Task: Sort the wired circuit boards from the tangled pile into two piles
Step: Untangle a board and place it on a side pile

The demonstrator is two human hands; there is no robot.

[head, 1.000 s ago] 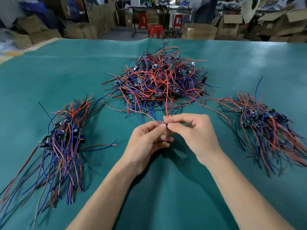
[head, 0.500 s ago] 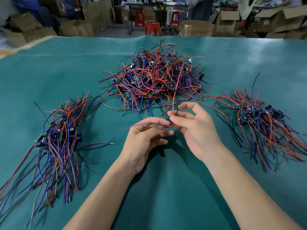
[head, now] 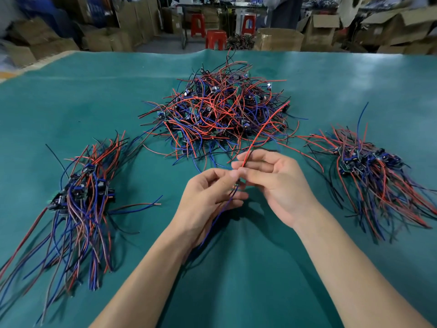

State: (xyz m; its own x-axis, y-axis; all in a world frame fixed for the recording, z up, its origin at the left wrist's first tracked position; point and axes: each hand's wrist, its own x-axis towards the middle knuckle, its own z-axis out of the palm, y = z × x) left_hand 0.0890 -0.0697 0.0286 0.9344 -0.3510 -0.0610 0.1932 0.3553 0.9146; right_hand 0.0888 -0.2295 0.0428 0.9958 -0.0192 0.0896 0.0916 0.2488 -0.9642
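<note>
both hands meet just in front of the tangled pile (head: 222, 112), working one wired circuit board (head: 237, 183) held between them above the green table cover (head: 260, 268). the left hand (head: 208, 200) has its thumb and forefinger closed in a pinch on the small board, its other fingers loosely curled, and the board's blue wires (head: 218, 218) trail down across its palm toward the wrist. the right hand (head: 276, 178) is half open, thumb and forefinger pinching the board's red wire (head: 262, 131) close to the board; that wire arcs up and away over the right edge of the heap, and its far tip seems to lie among the other leads. the board itself is mostly hidden by fingertips, so its type cannot be read here. to do this step well, it looks wise to keep the pinch on the board rather than on the leads, and draw the red wire back along its own line so it slides out instead of dragging neighbours along. once free, gather red and blue leads together, check the board, then lay it either on the left sorted pile (head: 82, 195) or the right sorted pile (head: 369, 162), wires running the same way as those already there, so neither bundle knots up again.
</note>
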